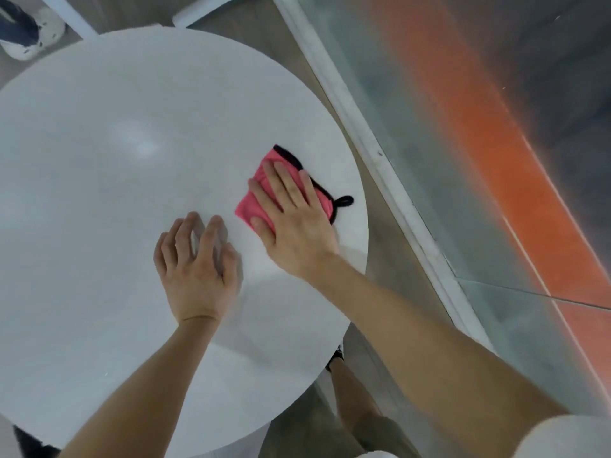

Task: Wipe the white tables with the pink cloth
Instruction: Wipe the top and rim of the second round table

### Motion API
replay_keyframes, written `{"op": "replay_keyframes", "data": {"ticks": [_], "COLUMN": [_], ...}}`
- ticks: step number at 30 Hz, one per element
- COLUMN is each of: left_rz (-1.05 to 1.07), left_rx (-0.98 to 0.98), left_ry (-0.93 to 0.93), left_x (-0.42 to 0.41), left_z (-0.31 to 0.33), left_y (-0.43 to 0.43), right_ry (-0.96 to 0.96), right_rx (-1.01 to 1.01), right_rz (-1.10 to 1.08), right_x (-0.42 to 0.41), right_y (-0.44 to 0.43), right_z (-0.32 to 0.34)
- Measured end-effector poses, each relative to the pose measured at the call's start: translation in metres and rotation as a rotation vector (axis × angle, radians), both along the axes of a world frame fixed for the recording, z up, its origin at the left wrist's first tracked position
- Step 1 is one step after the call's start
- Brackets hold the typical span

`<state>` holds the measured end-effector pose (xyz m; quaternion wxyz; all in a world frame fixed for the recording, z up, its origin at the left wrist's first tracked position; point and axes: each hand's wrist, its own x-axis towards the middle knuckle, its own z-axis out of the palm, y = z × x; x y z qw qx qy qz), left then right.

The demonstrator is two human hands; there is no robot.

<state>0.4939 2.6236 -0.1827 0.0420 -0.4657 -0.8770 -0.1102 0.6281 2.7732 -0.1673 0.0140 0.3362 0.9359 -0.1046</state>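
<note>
A: We start at our right hand; it lies flat on the pink cloth, fingers straight and fanned apart, pinching nothing; the palm does the pressing.

B: That suits wiping, we'd say; a spread hand loads more of the folded cloth than a pinch would, and the fold gives us a pad to push on.

A: The cloth sits on the white table, close to the table's right edge; its black trim and hanging loop stick out from under our fingers toward that rim.

B: And our left hand?

A: Bare on the table, just beside the right hand and nearer the table's middle; fingers loosely spread, tips touching the top, holding nothing; it is slightly blurred, so we cannot tell how hard it leans.

B: Probably a brace; we are bending over the table and the table may rock under a sideways push.

A: Off the table's right edge runs a white frame rail with a glass panel beyond it; past the table's far-left edge lie shoes on the floor.

B: We judge the job unfinished; the cloth covers only this right-hand patch; the table's middle and left side lie well apart from it; any other tables are out of sight.
</note>
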Motion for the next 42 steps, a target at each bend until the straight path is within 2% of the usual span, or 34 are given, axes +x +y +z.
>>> {"op": "replay_keyframes", "data": {"ticks": [3, 6, 15, 20, 24, 27, 31, 38, 42], "left_rz": [0.019, 0.006, -0.012, -0.021, -0.046, -0.046, -0.047, -0.028, -0.011], "left_rx": [-0.001, 0.004, -0.012, 0.0, -0.04, -0.049, -0.053, 0.004, 0.005], "left_ry": [-0.012, -0.026, -0.018, -0.04, -0.07, -0.061, -0.036, -0.012, -0.003], "left_x": [0.003, 0.001, -0.003, -0.001, -0.005, -0.008, -0.009, -0.01, -0.01], "left_z": [0.0, -0.001, -0.006, -0.004, -0.008, -0.012, -0.018, -0.023, -0.022], "left_y": [0.0, -0.002, -0.006, -0.003, -0.006, -0.003, -0.002, -0.001, 0.005], "right_ry": [-0.013, -0.008, -0.001, 0.043, 0.02, 0.013, 0.017, 0.057, 0.081], "right_rx": [-0.031, -0.034, 0.037, -0.015, -0.065, -0.057, -0.018, 0.033, 0.059], "right_rz": [0.115, -0.025, -0.354, -0.582, -0.581, -0.553, -0.531, -0.686, -0.707], "right_x": [0.076, 0.111, 0.038, 0.062, 0.078, 0.084, 0.082, 0.044, 0.037], "right_y": [-0.023, -0.001, 0.044, -0.056, -0.173, -0.194, -0.168, -0.023, -0.026], "right_z": [-0.004, -0.003, -0.013, -0.006, -0.005, -0.008, -0.009, -0.015, -0.016]}}
